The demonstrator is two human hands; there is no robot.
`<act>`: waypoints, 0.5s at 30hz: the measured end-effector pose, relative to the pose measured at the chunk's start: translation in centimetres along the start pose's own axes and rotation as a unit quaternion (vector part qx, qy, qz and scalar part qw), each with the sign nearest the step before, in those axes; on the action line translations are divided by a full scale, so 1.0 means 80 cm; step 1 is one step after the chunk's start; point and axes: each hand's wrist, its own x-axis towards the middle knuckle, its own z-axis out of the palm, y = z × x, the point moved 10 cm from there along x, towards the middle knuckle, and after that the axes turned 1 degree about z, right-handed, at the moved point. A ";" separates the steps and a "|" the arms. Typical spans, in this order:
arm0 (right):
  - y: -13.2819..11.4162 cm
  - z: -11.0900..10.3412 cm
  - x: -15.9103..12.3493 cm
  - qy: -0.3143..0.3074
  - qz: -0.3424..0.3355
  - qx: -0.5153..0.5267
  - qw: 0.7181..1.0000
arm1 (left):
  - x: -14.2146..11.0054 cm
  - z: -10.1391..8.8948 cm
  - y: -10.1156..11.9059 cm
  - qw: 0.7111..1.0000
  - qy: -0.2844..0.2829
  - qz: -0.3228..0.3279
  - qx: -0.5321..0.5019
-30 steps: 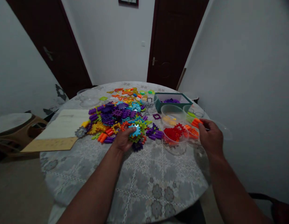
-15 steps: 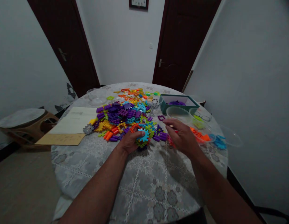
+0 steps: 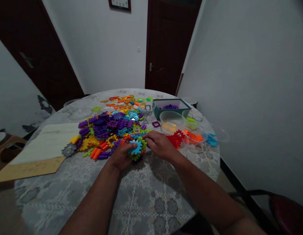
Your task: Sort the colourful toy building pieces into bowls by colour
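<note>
At frame centre, the left hand (image 3: 122, 156) grips a light-blue toothed piece (image 3: 134, 148), thumb on its face, at the near edge of a heap of coloured pieces (image 3: 104, 125) on the worktop (image 3: 131, 202). The right hand (image 3: 159, 144) is just beside it, fingers curled; whether they hold anything cannot be told. Red pieces (image 3: 176, 138) lie right of centre.
</note>
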 end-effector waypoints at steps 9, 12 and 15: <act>0.004 0.000 -0.006 -0.073 0.033 0.034 0.996 | -0.006 0.016 -0.004 0.997 -0.063 -0.039 0.021; 0.003 -0.002 -0.010 -0.039 0.032 0.029 0.998 | -0.009 0.018 -0.011 0.996 -0.079 -0.049 0.018; 0.003 0.005 -0.013 -0.028 0.015 0.036 0.999 | -0.010 0.019 -0.015 0.994 -0.094 -0.053 0.012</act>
